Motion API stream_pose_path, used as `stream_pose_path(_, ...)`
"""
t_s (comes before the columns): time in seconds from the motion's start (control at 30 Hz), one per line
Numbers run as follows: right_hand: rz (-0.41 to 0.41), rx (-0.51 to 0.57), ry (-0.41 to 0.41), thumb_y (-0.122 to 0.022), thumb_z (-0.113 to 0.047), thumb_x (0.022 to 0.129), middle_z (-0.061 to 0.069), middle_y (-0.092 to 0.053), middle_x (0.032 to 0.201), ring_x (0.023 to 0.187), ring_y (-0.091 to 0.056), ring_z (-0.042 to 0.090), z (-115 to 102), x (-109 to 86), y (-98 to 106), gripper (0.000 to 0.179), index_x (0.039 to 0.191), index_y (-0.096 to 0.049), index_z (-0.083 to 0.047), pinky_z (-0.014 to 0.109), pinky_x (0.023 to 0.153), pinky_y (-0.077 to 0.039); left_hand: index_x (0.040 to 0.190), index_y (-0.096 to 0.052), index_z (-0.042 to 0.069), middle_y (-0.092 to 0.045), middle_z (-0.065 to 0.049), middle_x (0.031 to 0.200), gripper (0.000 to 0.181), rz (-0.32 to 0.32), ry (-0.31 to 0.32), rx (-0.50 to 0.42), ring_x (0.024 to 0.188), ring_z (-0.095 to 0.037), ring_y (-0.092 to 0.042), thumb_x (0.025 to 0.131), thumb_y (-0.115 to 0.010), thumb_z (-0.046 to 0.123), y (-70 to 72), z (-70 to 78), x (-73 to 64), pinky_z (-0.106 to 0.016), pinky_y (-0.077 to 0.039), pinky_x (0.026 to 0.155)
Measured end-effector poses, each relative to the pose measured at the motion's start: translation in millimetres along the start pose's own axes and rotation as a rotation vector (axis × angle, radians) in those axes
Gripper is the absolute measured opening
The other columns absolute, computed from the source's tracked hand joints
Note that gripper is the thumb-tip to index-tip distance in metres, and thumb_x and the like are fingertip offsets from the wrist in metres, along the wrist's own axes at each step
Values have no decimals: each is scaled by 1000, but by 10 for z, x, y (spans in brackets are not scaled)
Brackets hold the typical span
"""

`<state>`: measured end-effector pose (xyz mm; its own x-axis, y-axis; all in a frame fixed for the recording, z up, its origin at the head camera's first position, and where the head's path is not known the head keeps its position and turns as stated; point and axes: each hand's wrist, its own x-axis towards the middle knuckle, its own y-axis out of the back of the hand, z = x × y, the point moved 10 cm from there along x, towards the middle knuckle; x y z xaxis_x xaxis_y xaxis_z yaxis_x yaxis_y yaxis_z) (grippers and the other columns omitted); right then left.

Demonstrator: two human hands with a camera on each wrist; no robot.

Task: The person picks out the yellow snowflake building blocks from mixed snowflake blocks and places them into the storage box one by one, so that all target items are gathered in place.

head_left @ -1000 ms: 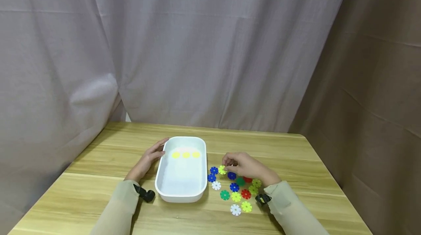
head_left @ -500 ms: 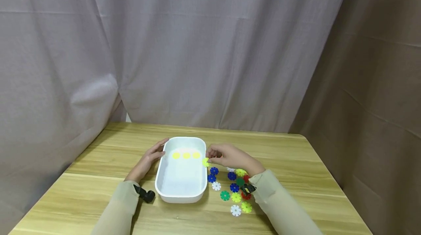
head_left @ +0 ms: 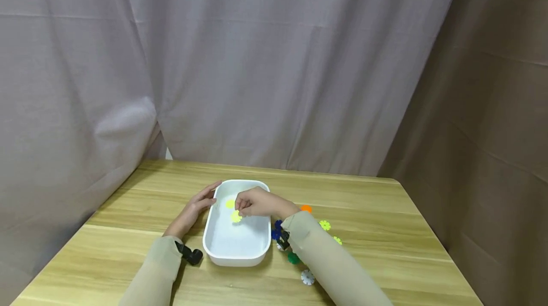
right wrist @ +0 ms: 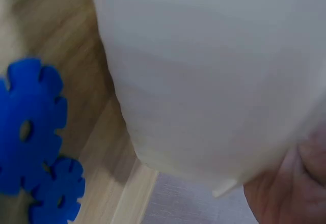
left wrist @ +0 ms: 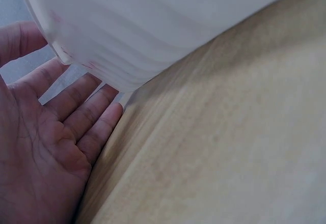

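A white rectangular tray (head_left: 237, 262) stands on the table. My left hand (head_left: 192, 210) rests against its left side, fingers extended along the outer wall, as the left wrist view also shows for the hand (left wrist: 46, 132). Above the tray floor my right hand (head_left: 261, 202) pinches a yellow notched plastic disc (head_left: 236, 216) between thumb and fingers. One yellow disc (head_left: 230, 203) shows lying in the tray; the hand covers the area to its right. In the right wrist view the tray's outer wall (right wrist: 204, 81) hides most of that hand.
Right of the tray lie loose discs, partly under the right sleeve: blue (right wrist: 25, 127), green (head_left: 293, 258), white (head_left: 307, 277), orange (head_left: 306, 208) and yellow (head_left: 325, 225). Grey curtains (head_left: 239, 68) hang behind the wooden table (head_left: 364, 206).
My right hand picked up a yellow disc from the pile and carried it left over the tray's right rim to above its floor. The left hand stayed at the tray.
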<state>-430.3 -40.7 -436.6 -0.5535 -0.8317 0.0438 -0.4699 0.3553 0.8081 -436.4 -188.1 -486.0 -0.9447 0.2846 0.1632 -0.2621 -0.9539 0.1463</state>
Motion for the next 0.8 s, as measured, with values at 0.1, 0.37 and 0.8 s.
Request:
stream_pose_path(0.1, 46, -52, -28, -73, -5, 89, -8, -70, 81, 74, -64, 1, 39, 80, 17, 8, 94, -69, -9, 19, 68, -53, 156, -38, 17, -46, -21, 150, 59, -5, -10, -2, 137, -36, -44, 99, -52, 18, -12, 6, 10, -35, -36, 108)
stream_pose_path(0.37, 80, -7, -114, -71, 2, 87, -2, -73, 77, 64, -64, 3, 112, 172, -33, 12, 97, -70, -3, 20, 62, -53, 156, -37, 13, -46, -24, 148, 60, -10, -31, -6, 135, -39, -44, 98, -53, 18, -13, 17, 13, -31, -37, 106)
stream_pose_path(0.8, 153, -66, -46, -73, -7, 90, 3, -76, 94, 85, -69, 5, 46, 134, 46, 11, 100, -74, -4, 16, 76, -52, 157, -37, 15, -44, -23, 151, 60, -8, -11, -11, 138, -38, -41, 98, -53, 18, -39, 22, 42, -46, -29, 113)
